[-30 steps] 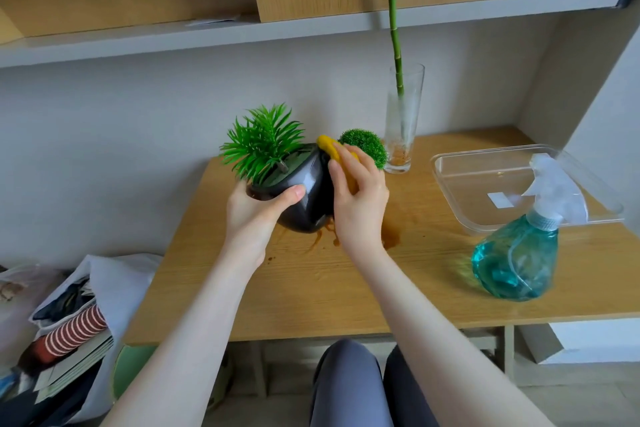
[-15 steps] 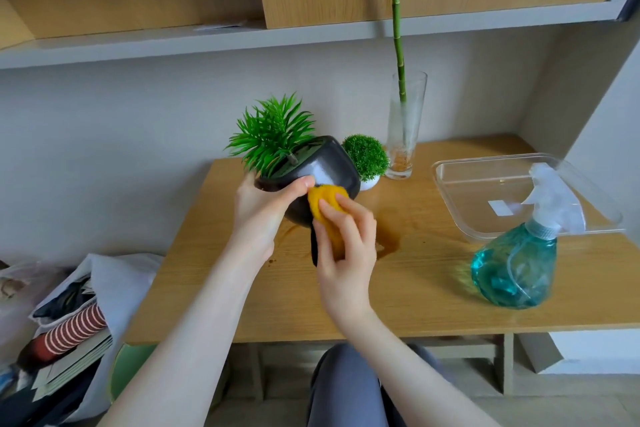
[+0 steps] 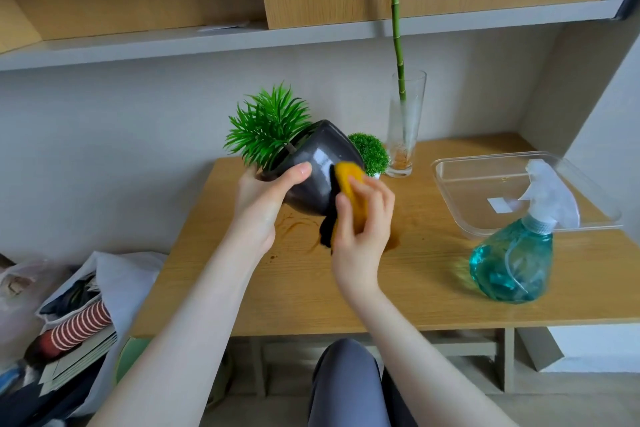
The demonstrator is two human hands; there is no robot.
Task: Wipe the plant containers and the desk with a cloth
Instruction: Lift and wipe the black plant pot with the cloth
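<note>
My left hand holds a glossy black plant pot tilted to the left above the wooden desk, its spiky green plant pointing up and left. My right hand presses a yellow and black cloth against the pot's lower right side. Behind the pot stand a small round green plant in a white pot and a tall glass vase with a bamboo stalk. Brown stains mark the desk under the pot.
A teal spray bottle stands at the right front of the desk, in front of a clear plastic tray. Shelves run overhead. Bags with books and a striped item lie on the floor at left. My knees are under the desk edge.
The cloth went from the pot's far right side down to its underside, then back up onto the lower right side. The pot was lifted and tilted more to the left.
</note>
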